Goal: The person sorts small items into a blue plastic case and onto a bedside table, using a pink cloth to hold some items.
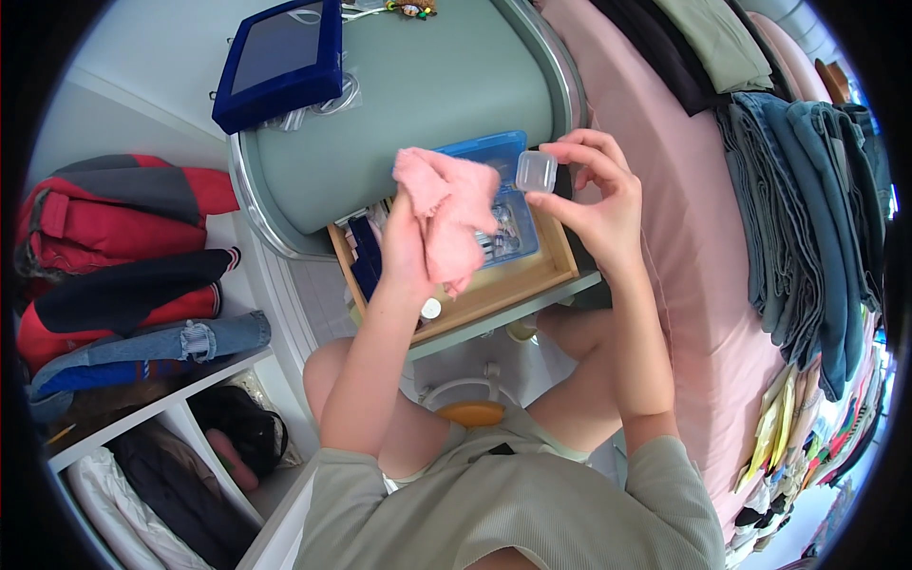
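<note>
My left hand [410, 249] grips a fuzzy pink cloth [456, 206], which hangs over the open drawer [499, 292]. Between the thumb and fingers of my right hand [598, 192] is a small clear plastic box [536, 172], held up at the drawer's right side. Behind and below the cloth, an open blue plastic case [527, 221] sits in the drawer with small items in it, partly hidden by the cloth. Dark blue boxes [365, 256] lie at the drawer's left side. A white round cap [431, 308] shows near the drawer's front, beside my left wrist.
A blue-framed display box [278, 64] and bagged cables [345, 96] lie on the grey-green nightstand top [442, 78]. At right, folded jeans [791, 214] rest on a pink-covered bed [684, 299]. Red and dark clothes [121, 228] fill white shelving [164, 399] at left.
</note>
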